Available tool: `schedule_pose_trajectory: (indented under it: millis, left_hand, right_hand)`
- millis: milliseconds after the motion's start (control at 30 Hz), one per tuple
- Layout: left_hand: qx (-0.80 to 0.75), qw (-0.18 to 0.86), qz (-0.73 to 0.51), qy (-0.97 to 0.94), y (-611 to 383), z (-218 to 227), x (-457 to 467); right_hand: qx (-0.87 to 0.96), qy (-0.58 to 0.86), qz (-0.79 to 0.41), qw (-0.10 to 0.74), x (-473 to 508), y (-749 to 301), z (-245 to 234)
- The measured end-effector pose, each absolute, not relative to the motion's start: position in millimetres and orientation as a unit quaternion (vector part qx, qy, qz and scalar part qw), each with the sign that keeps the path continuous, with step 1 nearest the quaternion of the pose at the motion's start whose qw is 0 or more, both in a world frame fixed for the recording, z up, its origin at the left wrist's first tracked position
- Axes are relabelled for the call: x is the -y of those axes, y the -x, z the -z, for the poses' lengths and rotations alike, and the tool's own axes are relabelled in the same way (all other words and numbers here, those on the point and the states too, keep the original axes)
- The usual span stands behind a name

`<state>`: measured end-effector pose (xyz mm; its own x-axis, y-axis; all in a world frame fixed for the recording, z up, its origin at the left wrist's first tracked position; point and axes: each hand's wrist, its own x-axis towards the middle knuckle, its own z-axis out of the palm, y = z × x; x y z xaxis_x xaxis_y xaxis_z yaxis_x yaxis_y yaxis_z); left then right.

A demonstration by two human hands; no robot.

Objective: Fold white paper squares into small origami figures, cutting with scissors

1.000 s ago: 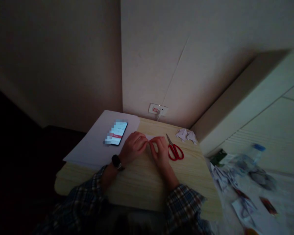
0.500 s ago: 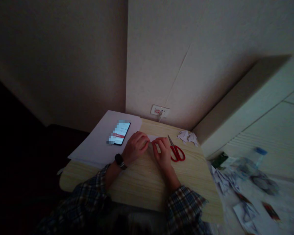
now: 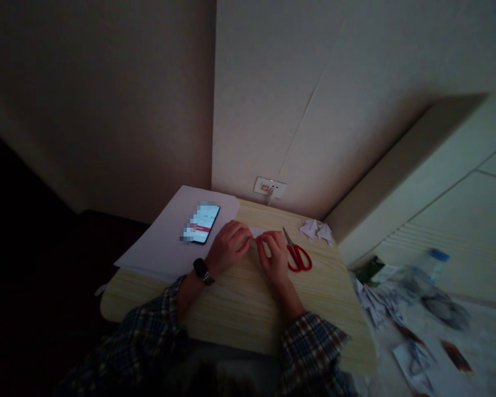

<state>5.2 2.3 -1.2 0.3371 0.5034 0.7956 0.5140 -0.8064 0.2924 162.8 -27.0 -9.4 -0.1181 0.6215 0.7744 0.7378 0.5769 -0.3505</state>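
Just left of the red-handled scissors on the table, I can see a small white paper pinched at its near edge — the left hand and the right hand, the one nearer those scissors, each have thumb and fingers drawn together on it. Well left of the scissors, a lit phone lies on white sheets — folded paper shapes sit just beyond and right of them.
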Motion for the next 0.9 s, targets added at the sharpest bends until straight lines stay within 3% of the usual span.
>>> schedule_pose_trajectory:
  millis: [900]
  left_hand:
    - [0.311,0.000,0.486,0.817,-5.2,-0.6,-1.4]
  right_hand:
    - [0.746,0.452,0.042,0.488,26.4,-162.0,10.2]
